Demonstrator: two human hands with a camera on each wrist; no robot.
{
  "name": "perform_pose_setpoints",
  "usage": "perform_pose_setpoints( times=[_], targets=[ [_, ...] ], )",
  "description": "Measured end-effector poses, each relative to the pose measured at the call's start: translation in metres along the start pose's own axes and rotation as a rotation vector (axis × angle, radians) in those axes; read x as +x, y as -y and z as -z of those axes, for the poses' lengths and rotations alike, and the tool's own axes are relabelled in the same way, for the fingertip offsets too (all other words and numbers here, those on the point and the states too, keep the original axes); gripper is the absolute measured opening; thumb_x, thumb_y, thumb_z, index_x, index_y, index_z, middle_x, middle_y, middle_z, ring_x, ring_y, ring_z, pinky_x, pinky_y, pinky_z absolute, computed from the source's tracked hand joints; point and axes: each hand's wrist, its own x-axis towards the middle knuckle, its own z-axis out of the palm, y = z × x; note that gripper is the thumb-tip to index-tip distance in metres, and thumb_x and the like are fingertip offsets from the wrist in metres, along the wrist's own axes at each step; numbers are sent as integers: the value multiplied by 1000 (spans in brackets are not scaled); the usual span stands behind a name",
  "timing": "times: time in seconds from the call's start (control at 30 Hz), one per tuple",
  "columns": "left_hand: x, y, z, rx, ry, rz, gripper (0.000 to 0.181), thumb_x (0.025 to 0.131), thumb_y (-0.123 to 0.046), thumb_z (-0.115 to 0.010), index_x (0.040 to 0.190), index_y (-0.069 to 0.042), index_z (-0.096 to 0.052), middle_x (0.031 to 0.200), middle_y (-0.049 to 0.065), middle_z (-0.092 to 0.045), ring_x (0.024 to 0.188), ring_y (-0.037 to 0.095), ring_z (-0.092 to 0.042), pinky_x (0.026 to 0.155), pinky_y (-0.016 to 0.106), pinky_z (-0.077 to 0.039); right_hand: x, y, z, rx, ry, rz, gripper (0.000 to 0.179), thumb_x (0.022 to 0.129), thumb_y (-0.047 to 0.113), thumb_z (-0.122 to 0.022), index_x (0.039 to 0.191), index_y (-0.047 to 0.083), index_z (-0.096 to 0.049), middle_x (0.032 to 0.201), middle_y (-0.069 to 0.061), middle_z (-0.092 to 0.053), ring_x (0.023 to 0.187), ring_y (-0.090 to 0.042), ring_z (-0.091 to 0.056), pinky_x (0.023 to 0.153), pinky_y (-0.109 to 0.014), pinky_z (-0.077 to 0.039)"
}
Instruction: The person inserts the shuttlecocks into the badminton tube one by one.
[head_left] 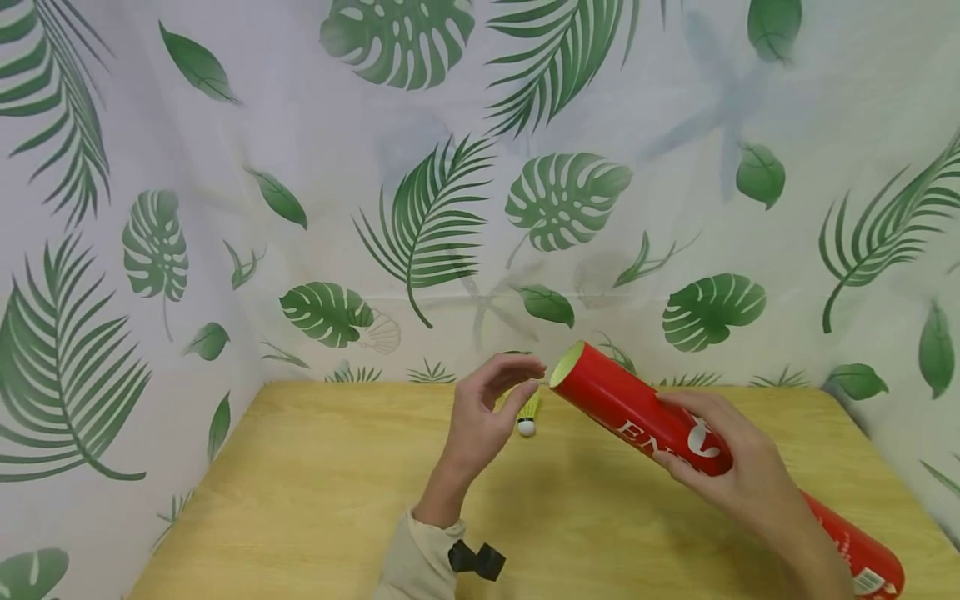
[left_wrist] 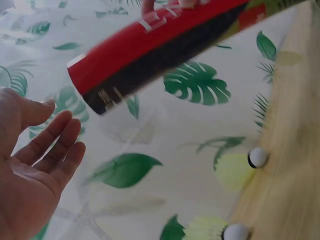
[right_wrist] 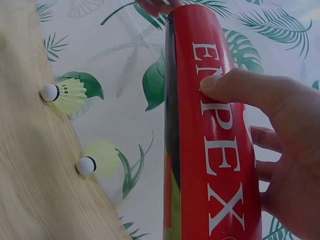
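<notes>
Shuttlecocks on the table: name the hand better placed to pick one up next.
Left. The left hand is empty, fingers loosely curled, hovering right by a shuttlecock near the tube's open mouth. The right hand is busy gripping the red tube.

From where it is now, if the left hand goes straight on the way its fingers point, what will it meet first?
Most likely the open mouth of the red shuttlecock tube, which the right hand holds tilted. The left hand has its fingers pointing at that rim with a small gap between; depth is unclear.
</notes>
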Motion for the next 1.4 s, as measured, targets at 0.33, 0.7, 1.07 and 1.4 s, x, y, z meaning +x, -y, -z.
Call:
perform_pose_setpoints(
  times=[0.33, 0.7, 1.07, 1.4],
  targets=[
    [-7, 52, 7, 132, -55, 48, 25, 95, 7, -67, 120, 4, -67, 121, 22, -67, 117, 40, -63, 105, 54, -48, -4, -10, 8, -15, -27, -4, 75, 76, 9, -91, 143, 22, -59, 133, -2, -61, 113, 3, -48, 72, -18, -55],
    [-19, 101, 15, 255, -38, 261, 27, 97, 0, -67, 124, -6, -68, 141, 19, -57, 136, 34, -50, 112, 64, -37, -1, -10, 8, -20, -34, 7, 75, 76, 10, -92, 142, 25, -60, 134, 1, -61, 110, -5, -52, 72, -21, -56],
    [-21, 125, 21, 150, 40, 402, 32, 98, 3, -63, 130, 5, -61, 143, 24, -54, 144, 41, -39, 118, 60, -27, -2, -12, 5, -20, -29, 11, 75, 75, 8, -91, 142, 24, -61, 132, 0, -63, 111, 1, -51, 74, -19, -55],
    [-27, 128, 25, 211, 38, 428, 25, 92, 14, -65, 114, 2, -70, 124, 19, -66, 117, 38, -59, 102, 54, -49, -2, -12, 2, -24, -11, 4, 73, 77, 9, -90, 142, 23, -61, 131, -1, -62, 111, 2, -49, 71, -20, -56]
  ],
)
